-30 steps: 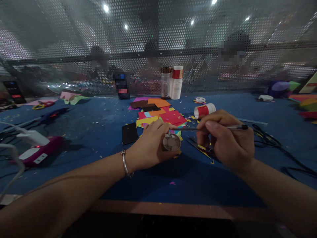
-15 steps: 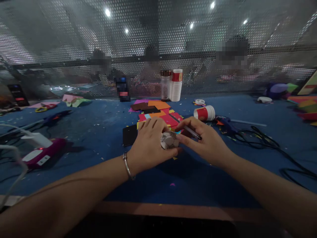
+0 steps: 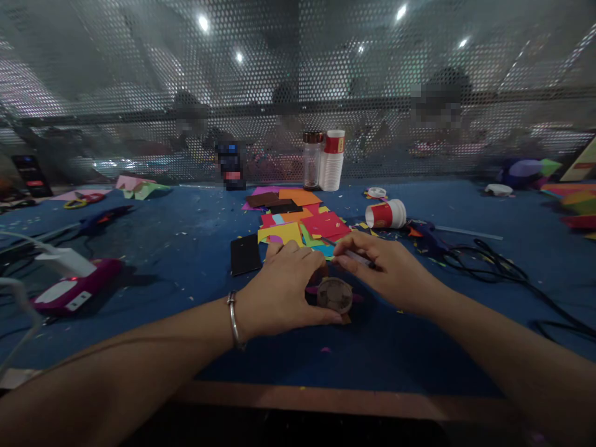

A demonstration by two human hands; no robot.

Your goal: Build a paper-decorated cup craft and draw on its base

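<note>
My left hand [image 3: 286,282], with a metal bangle at the wrist, curls around a round, dull grey-brown disc [image 3: 335,296] with faint markings on its face. The thumb lies along the disc's lower edge and the index finger bends above it. Small orange and magenta paper bits show at the disc's rim. My right hand [image 3: 384,264] pinches a slim pen [image 3: 361,257], its tip pointing up and left over the papers. Beyond both hands lies a spread of coloured paper [image 3: 326,225], with a black sheet [image 3: 245,254] to its left.
A clear bottle [image 3: 311,161] and a stack of paper cups [image 3: 332,161] stand at the back. One red-and-white cup [image 3: 384,214] lies on its side near a glue gun [image 3: 426,236] and its black cord. At left are a purple power strip [image 3: 88,285] and scissors [image 3: 84,198].
The disc has come down toward me and tilted, its face now darker. My left thumb has dropped with it. My right hand has moved slightly down and away from the disc, still with the pen.
</note>
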